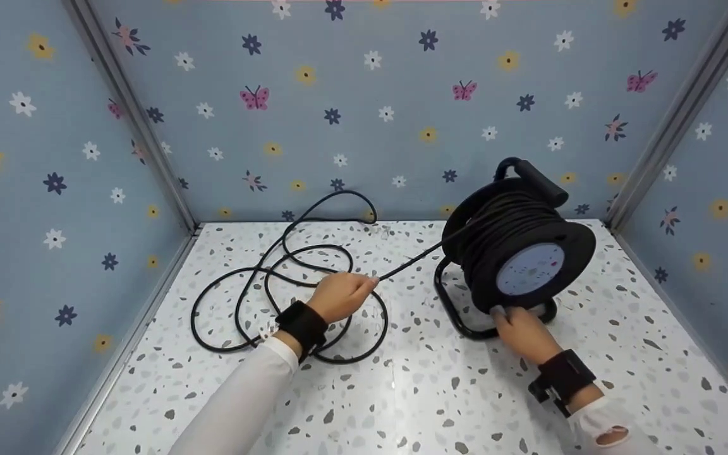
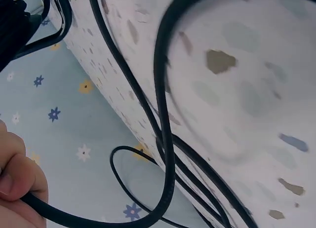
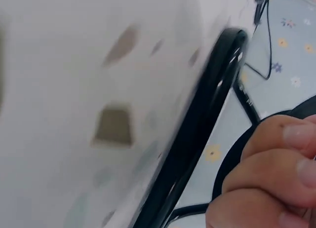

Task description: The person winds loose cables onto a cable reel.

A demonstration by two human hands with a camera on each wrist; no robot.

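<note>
A black cable reel (image 1: 478,278) with a pale round face stands tilted on its tubular frame at the right. My left hand (image 1: 344,296) grips the black cable (image 1: 411,261), which runs taut from the hand up to the wound drum. In the left wrist view, the cable leaves the curled fingers (image 2: 22,176) and hangs in a loop. My right hand (image 1: 524,333) is at the lower edge of the reel's face, its fingers (image 3: 261,176) curled round a small greyish part there. That part is mostly hidden by the hand.
Loose cable coils (image 1: 193,316) lie across the left of the speckled white tabletop (image 1: 414,392). Blue flowered panels (image 1: 395,151) enclose the back and both sides. The reel's black base tube (image 3: 197,119) rests on the table beside the right hand.
</note>
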